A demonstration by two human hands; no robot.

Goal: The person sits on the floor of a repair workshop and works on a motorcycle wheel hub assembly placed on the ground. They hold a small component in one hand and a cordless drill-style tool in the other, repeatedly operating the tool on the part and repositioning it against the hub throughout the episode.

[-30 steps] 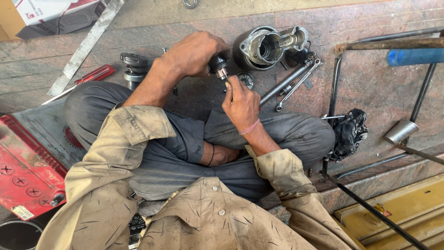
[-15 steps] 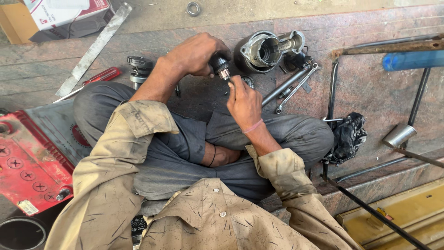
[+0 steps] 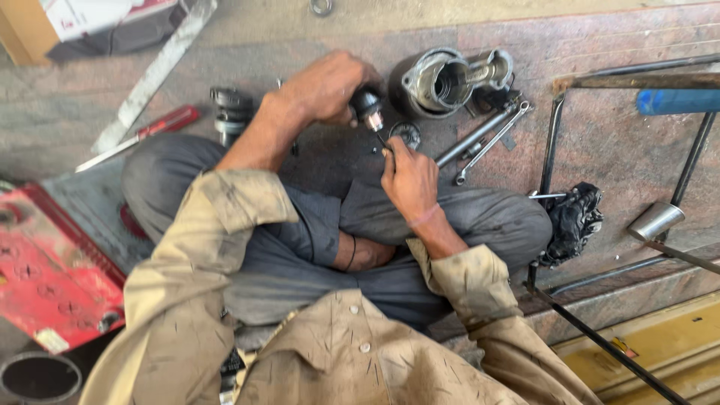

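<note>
The small black part (image 3: 367, 105) is gripped in the left hand (image 3: 330, 86); the right hand (image 3: 409, 176) pinches a thin tool, best kept steady.

Floor (image 3: 615, 142): worn reddish-brown stone slabs, greyer and dustier toward the upper left of the frame. Stone step edge (image 3: 637, 292) runs along the lower right, with a yellow painted surface (image 3: 660, 337) below it. Thin dark metal frame (image 3: 559, 112) stands at right. Cardboard box (image 3: 22, 30) in the upper left corner. Even daylight, soft shadows.
</note>
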